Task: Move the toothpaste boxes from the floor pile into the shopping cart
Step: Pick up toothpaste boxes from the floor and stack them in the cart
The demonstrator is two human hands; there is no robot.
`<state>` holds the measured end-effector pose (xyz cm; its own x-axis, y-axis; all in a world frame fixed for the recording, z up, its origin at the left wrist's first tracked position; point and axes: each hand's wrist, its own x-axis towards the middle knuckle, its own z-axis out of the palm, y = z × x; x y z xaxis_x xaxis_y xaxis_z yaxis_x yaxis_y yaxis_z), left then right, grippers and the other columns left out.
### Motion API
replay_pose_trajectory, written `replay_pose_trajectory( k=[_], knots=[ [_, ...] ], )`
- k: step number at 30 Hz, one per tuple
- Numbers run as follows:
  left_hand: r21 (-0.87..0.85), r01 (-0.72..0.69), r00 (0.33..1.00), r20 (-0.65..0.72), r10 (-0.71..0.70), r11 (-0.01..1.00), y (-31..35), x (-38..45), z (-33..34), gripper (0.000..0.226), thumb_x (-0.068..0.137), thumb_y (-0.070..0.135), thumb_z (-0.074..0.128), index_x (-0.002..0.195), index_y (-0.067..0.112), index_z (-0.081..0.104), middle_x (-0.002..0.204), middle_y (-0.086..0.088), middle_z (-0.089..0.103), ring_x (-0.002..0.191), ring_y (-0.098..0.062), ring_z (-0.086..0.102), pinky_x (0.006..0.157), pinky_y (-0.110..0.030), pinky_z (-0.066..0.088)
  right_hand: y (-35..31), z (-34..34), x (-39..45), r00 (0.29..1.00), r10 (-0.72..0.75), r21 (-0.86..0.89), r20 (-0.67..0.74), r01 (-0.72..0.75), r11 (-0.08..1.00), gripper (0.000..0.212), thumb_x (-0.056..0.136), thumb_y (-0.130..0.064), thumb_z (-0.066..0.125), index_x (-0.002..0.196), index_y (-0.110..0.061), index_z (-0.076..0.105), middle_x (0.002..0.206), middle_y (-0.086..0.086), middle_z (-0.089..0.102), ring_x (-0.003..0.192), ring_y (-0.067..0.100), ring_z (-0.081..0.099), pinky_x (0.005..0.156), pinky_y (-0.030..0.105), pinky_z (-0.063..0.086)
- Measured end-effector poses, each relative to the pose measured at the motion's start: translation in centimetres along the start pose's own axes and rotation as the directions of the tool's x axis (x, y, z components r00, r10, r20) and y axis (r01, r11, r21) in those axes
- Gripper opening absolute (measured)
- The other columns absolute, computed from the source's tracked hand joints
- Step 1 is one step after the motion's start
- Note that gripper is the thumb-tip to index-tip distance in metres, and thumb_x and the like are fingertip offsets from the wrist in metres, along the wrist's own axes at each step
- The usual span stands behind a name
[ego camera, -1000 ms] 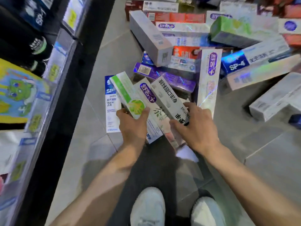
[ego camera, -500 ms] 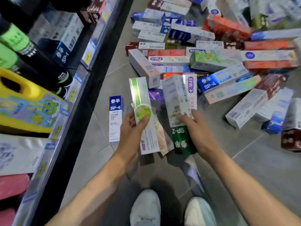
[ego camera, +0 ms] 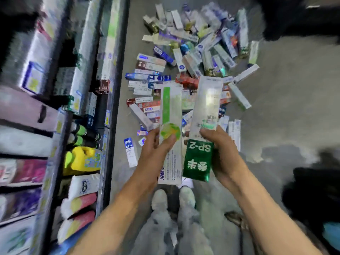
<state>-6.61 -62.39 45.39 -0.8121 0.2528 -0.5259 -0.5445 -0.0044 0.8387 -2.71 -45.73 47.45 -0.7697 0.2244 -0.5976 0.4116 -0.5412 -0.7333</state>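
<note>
Stocked shelves (ego camera: 55, 107) at left — yellow jug (ego camera: 81, 160); grey floor (ego camera: 287, 111)

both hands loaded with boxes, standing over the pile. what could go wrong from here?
1. The left hand pinches the green-striped box near its middle; any boxes stacked behind it could slip out.
2. The right hand grips the SP-2 box low, so its long top may tip.
3. The floor pile lies just ahead of the shoes: trip risk.

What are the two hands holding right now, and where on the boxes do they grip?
Each holds toothpaste boxes. The left hand pinches the green-striped box near its middle; the right hand grips the green-ended SP-2 box around its middle.
</note>
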Motion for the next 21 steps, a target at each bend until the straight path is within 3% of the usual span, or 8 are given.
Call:
replay_pose_trajectory(
  k=[3, 8, 10, 12, 15, 17, 19, 21],
  knots=[
    [0.094, -0.069, 0.997, 0.049, 0.065, 0.993, 8.7, -5.2, 4.2, 0.042, 0.092, 0.035, 0.072, 0.13, 0.031, 0.055, 0.11, 0.011, 0.072, 0.104, -0.011, 0.069, 0.09, -0.031, 0.053, -7.1, 0.3, -8.6, 0.999, 0.022, 0.06, -0.044, -0.019, 0.998, 0.053, 0.074, -0.021, 0.063, 0.125, -0.009, 0.059, 0.112, 0.023, 0.068, 0.096, 0.034, 0.064, 0.092, 0.054, 0.05],
    [0.182, -0.171, 0.952, 0.285, 0.115, 0.968, 20.1, -12.5, 11.7, 0.026, 0.098, 0.03, 0.064, 0.121, 0.039, 0.055, 0.105, 0.01, 0.073, 0.096, -0.005, 0.069, 0.083, -0.022, 0.054, -15.3, -0.3, -20.7, 0.98, -0.094, 0.207, -0.177, 0.131, 0.97, 0.056, 0.082, -0.023, 0.061, 0.134, -0.007, 0.052, 0.126, 0.03, 0.062, 0.098, 0.036, 0.062, 0.089, 0.05, 0.053],
    [0.175, -0.182, 0.912, 0.398, 0.099, 0.968, 22.6, -15.0, 15.0, 0.031, 0.098, 0.029, 0.063, 0.128, 0.033, 0.055, 0.11, 0.005, 0.074, 0.102, -0.013, 0.071, 0.089, -0.031, 0.057, -17.0, -1.6, -24.6, 0.94, -0.151, 0.234, -0.307, 0.228, 0.945, 0.057, 0.078, -0.024, 0.061, 0.131, -0.005, 0.052, 0.123, 0.031, 0.062, 0.096, 0.036, 0.062, 0.087, 0.05, 0.053],
    [0.196, -0.201, 0.861, 0.502, 0.078, 0.96, 24.0, -17.5, 18.5, 0.023, 0.099, 0.027, 0.062, 0.12, 0.037, 0.057, 0.114, 0.0, 0.073, 0.107, -0.023, 0.07, 0.094, -0.043, 0.055, -17.7, -3.2, -28.3, 0.887, -0.194, 0.219, -0.419, 0.306, 0.927, 0.058, 0.075, -0.025, 0.061, 0.129, -0.004, 0.051, 0.119, 0.032, 0.061, 0.094, 0.036, 0.06, 0.086, 0.051, 0.05],
    [0.235, -0.238, 0.768, 0.639, 0.034, 0.942, 23.2, -21.0, 23.5, 0.023, 0.098, 0.021, 0.062, 0.12, 0.025, 0.058, 0.112, -0.007, 0.072, 0.104, -0.027, 0.068, 0.091, -0.044, 0.056, -17.6, -6.2, -34.1, 0.748, -0.254, 0.164, -0.613, 0.435, 0.886, 0.059, 0.067, -0.03, 0.07, 0.12, -0.008, 0.054, 0.107, 0.022, 0.064, 0.089, 0.035, 0.063, 0.084, 0.051, 0.05],
    [0.293, -0.269, 0.689, 0.725, -0.029, 0.917, 21.7, -24.1, 26.7, 0.035, 0.09, 0.029, 0.069, 0.121, 0.018, 0.057, 0.107, -0.005, 0.072, 0.099, -0.022, 0.07, 0.084, -0.036, 0.058, -16.6, -8.4, -38.0, 0.624, -0.267, 0.068, -0.734, 0.458, 0.886, 0.062, 0.064, -0.038, 0.08, 0.117, -0.017, 0.056, 0.108, 0.01, 0.072, 0.099, 0.032, 0.068, 0.093, 0.051, 0.052],
    [0.368, -0.328, 0.59, 0.799, -0.116, 0.87, 19.5, -27.3, 29.3, 0.047, 0.081, 0.032, 0.075, 0.12, 0.017, 0.054, 0.101, 0.0, 0.07, 0.089, -0.007, 0.07, 0.071, -0.017, 0.054, -14.8, -10.8, -41.7, 0.512, -0.25, 0.007, -0.822, 0.448, 0.894, 0.067, 0.065, -0.038, 0.088, 0.12, -0.022, 0.052, 0.107, 0.003, 0.073, 0.1, 0.021, 0.07, 0.088, 0.04, 0.057],
    [0.435, -0.415, 0.479, 0.851, -0.215, 0.799, 16.7, -30.4, 31.7, 0.044, 0.082, 0.019, 0.079, 0.117, 0.016, 0.053, 0.097, 0.003, 0.066, 0.075, 0.006, 0.065, 0.064, -0.009, 0.048, -12.5, -13.4, -45.2, 0.414, -0.215, -0.015, -0.885, 0.437, 0.899, 0.065, 0.074, -0.023, 0.09, 0.123, -0.02, 0.047, 0.107, 0.001, 0.07, 0.09, 0.007, 0.07, 0.074, 0.021, 0.054]
  ],
)
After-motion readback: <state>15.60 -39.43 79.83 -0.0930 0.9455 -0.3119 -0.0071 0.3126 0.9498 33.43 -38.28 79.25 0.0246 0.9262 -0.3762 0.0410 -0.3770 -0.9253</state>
